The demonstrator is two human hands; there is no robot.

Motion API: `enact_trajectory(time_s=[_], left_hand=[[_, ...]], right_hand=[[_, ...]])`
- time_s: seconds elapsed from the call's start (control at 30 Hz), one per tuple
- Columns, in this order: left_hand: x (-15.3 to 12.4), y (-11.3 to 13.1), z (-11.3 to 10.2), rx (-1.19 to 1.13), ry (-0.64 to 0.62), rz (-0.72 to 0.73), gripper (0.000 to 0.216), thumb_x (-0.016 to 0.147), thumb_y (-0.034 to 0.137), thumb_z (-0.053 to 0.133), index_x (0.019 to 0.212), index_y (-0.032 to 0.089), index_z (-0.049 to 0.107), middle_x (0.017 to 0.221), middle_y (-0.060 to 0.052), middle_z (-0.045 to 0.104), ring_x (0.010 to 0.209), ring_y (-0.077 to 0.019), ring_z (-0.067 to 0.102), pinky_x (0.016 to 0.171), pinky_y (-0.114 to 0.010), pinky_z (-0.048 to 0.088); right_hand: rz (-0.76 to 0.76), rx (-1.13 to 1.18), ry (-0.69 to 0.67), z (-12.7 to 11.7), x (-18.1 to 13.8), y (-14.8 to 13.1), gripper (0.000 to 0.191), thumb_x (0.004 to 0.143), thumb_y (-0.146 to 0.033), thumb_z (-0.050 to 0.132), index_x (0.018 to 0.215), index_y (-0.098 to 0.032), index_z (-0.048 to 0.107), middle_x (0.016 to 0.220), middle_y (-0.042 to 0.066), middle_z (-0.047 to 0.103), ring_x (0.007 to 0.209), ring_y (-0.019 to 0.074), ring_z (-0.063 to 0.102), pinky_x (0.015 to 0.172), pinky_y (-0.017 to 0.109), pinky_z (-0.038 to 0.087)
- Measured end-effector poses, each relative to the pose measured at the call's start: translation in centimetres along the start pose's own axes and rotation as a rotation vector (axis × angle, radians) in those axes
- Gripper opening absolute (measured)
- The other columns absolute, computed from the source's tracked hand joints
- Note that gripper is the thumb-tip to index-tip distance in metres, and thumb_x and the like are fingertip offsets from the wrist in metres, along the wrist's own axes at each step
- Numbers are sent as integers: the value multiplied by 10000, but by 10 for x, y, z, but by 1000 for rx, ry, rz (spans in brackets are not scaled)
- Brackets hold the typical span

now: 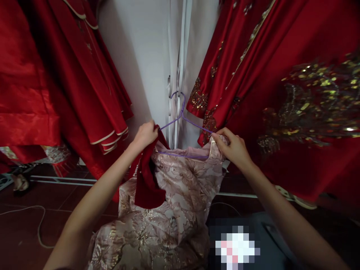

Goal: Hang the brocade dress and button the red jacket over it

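Observation:
A pale pink and gold brocade dress (180, 195) hangs from a purple wire hanger (194, 124), whose hook is up against the white rack pole. My left hand (145, 135) is closed at the hanger's left end, gripping a dark red piece of cloth (147, 189) that drapes over the dress's left shoulder and front. On the other side, my right hand (232, 146) pinches the dress's right shoulder strap against the hanger's end. The dress's lower part spreads toward me and runs out of view at the bottom.
Red garments (81, 75) hang on the left, and red gowns with gold sequins (317, 93) hang on the right. White rack poles (180, 48) stand ahead against a pale wall. Shoes (21, 183) and a white cable (41, 225) lie low on the left.

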State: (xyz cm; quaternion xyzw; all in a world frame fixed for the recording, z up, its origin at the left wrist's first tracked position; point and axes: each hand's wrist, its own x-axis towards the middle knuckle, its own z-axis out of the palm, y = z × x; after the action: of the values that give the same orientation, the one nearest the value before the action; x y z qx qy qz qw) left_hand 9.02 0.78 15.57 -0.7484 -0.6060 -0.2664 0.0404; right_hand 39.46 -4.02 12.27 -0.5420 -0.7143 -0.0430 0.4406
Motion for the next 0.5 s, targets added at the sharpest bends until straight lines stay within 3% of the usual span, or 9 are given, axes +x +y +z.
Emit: enact_trajectory(time_s=[0.13, 0.27, 0.33, 0.43, 0.47, 0.5], left_hand=[[-4, 40, -1, -108, 83, 131, 242, 890, 266, 392, 1061, 137, 506, 814, -134, 625, 846, -275, 606, 776, -350, 397], [-9, 34, -1, -58, 146, 171, 252, 896, 310, 382, 1029, 147, 520, 910, -145, 597, 907, -272, 580, 826, -372, 385], [-4, 21, -2, -39, 63, 167, 242, 886, 312, 390, 972, 143, 539, 880, -138, 597, 877, -266, 580, 814, -372, 390], [8, 3, -6, -158, -157, 187, 225, 866, 313, 407, 847, 162, 572, 751, -74, 606, 744, -218, 576, 734, -324, 407], [12, -2, -8, -233, -209, 196, 241, 863, 319, 405, 798, 167, 581, 718, -53, 604, 702, -198, 565, 703, -306, 409], [14, -7, -9, -317, -243, 197, 266, 862, 324, 400, 755, 167, 587, 692, -37, 601, 668, -180, 553, 676, -292, 409]], right_hand=[[20, 33, -28, -1, -5, 1, 316, 828, -544, 454, 788, -249, 563, 674, 10, 619, 581, 177, 553, 559, 282, 394], [-24, 100, -148, -4, 15, 17, 351, 818, -523, 457, 646, -225, 529, 583, -4, 563, 559, 156, 519, 537, 270, 395], [-22, 141, -343, -1, 35, 25, 411, 835, -519, 410, 587, -215, 529, 515, -6, 529, 513, 145, 502, 498, 264, 391], [-16, 217, -760, 12, 62, 27, 446, 841, -532, 400, 610, -208, 602, 509, 10, 564, 461, 137, 505, 465, 272, 415], [-28, 219, -811, 18, 69, 24, 420, 826, -531, 441, 626, -207, 620, 521, 14, 579, 460, 136, 515, 468, 273, 427], [-56, 202, -765, 24, 73, 21, 382, 799, -523, 497, 631, -207, 630, 529, 15, 590, 464, 134, 527, 471, 271, 436]])
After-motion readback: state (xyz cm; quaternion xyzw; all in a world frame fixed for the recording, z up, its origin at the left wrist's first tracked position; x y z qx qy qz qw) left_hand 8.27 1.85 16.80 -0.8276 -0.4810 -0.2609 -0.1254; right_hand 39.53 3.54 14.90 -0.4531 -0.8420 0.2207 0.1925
